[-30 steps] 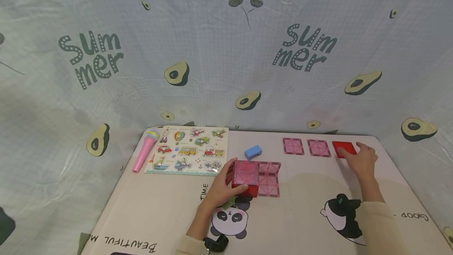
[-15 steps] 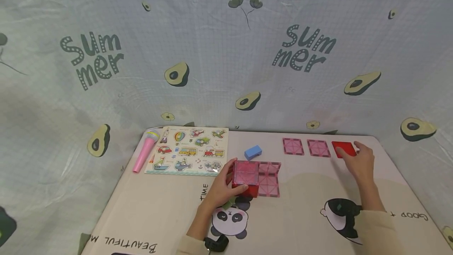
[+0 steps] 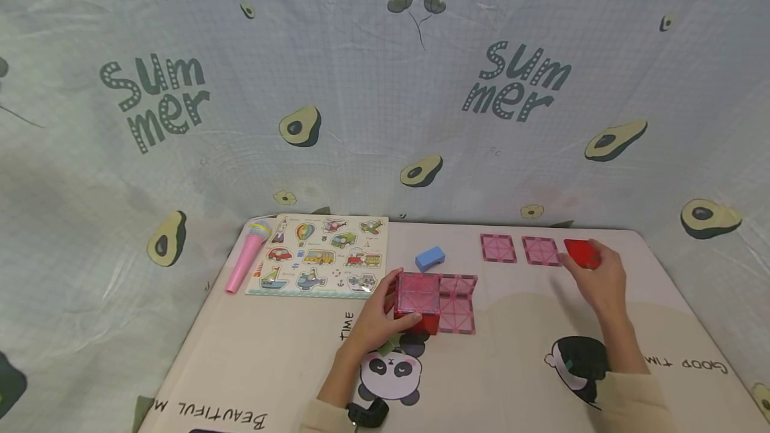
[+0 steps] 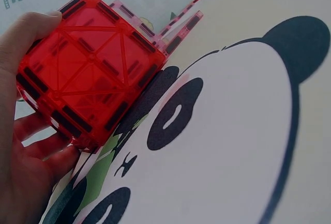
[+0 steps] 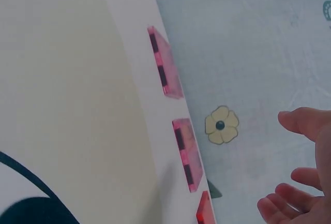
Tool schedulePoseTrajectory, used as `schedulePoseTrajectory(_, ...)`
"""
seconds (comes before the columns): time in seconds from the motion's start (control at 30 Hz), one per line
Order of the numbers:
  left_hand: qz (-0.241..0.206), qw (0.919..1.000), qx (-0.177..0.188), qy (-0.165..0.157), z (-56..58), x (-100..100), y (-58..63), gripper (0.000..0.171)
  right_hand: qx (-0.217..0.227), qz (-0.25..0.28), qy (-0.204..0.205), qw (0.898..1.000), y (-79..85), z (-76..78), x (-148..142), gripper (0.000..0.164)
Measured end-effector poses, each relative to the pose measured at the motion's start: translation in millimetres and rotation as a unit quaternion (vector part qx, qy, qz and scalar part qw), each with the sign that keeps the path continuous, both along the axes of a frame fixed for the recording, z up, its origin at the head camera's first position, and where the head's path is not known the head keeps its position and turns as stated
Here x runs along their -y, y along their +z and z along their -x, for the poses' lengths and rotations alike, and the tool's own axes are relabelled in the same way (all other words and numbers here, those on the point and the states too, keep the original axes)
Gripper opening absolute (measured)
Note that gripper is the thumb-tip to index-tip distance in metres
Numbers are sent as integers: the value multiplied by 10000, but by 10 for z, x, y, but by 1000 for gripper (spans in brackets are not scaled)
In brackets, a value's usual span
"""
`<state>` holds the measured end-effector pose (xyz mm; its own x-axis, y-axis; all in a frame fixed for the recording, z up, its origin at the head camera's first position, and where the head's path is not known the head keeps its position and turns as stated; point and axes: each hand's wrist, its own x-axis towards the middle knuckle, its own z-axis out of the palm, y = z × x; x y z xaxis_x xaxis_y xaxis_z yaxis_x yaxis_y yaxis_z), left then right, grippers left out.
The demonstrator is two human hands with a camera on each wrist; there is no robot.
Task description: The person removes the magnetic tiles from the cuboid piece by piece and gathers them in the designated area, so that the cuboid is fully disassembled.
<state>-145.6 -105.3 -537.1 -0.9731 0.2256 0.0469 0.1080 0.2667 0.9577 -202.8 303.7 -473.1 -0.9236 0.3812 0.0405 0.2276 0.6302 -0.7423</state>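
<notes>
My left hand (image 3: 375, 319) holds a cube of red and pink magnetic tiles (image 3: 419, 294), thumb on the near side and fingers round the left. In the left wrist view the cube's red face (image 4: 90, 63) shows large beside the fingers. Joined to its right are a flat pink tile (image 3: 457, 316) and a pink tile standing behind that. My right hand (image 3: 598, 282) hovers over a single red tile (image 3: 579, 254) at the back right, partly covering it. The right wrist view shows that hand (image 5: 323, 182) with its fingers spread and nothing between them.
Two pink tiles (image 3: 498, 248) lie in a row left of the red one, along the table's back edge. A blue block (image 3: 430, 259) is just behind the cube. At the back left lie a picture puzzle board (image 3: 382, 246) and a pink toy microphone (image 3: 243, 262).
My right hand has shifted slightly left, its thumb leaving the red tile's face for the gap beside the pink tile. The left hand and cube stay where they were.
</notes>
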Motion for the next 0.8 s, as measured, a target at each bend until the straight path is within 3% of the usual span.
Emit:
schedulePoseTrajectory(0.47, 18, 10000, -30, 41, 1, -7, 2, 90, -915, -370, 767, 9922, 38, -167, 259, 70)
schedulePoseTrajectory(0.8, -10, 10000, -28, 5, 4, -2, -9, 92, -1090, -328, 1231, 9858, 77, -241, 486, 69)
